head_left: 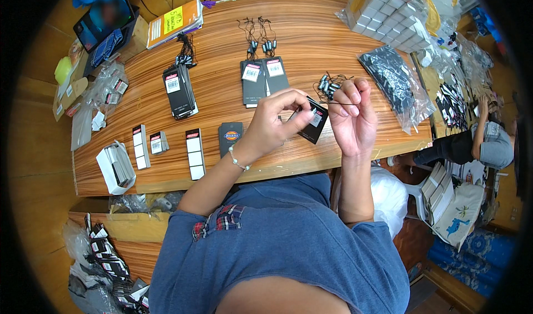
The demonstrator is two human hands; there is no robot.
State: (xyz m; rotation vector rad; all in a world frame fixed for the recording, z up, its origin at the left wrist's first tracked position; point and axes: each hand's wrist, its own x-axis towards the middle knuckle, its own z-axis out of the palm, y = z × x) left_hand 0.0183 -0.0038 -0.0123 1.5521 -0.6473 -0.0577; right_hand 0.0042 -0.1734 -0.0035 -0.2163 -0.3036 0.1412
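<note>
My left hand (283,114) is closed on a black hang tag (315,124) that bears a white sticker. My right hand (354,117) is raised beside it, its fingertips pinched on a thin dark string (328,102) that runs toward the tag. Just behind the hands lies a small heap of black strings with pale-blue plastic ends (331,85). A stack of black tags (230,136) with a round logo sits by my left wrist. Farther back, two stacks of stickered tags (252,84) lie side by side, strings stretched away from me.
Left are another strung tag stack (180,95), sticker stacks (194,156) and a white box (105,161) of grey tags. A plastic bag of black pieces (391,84) lies right, below wrapped white boxes (388,14). An orange folder (175,23) lies far left. Another person (491,142) is at far right.
</note>
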